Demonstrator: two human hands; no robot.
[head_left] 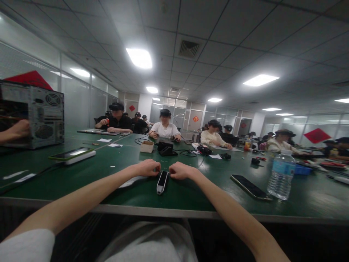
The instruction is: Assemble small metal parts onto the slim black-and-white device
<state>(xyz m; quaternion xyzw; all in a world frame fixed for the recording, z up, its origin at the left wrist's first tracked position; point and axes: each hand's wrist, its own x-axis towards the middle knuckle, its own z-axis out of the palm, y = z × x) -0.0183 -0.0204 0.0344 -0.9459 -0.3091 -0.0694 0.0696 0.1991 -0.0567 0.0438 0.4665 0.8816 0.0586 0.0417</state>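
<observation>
A slim white pen-like device [163,182] with a long dark screen lies on the green table, its near end pointing toward me. My left hand [148,168] rests just left of its far end, fingers curled and pressed together. On the opposite side, my right hand [180,171] is also closed, with its fingertips close to the device's far right edge. Anything inside either set of fingers is too small or hidden to make out. A white sheet [132,181] lies partly under my left forearm.
Rightward lie a dark-screened phone [250,186] and a water bottle [282,174]. Ahead are a small box [147,146] and a black device [167,148] with cables. At left are a green-edged phone [72,154] and an open computer case [46,116] with another person's hand inside. Several people sit around.
</observation>
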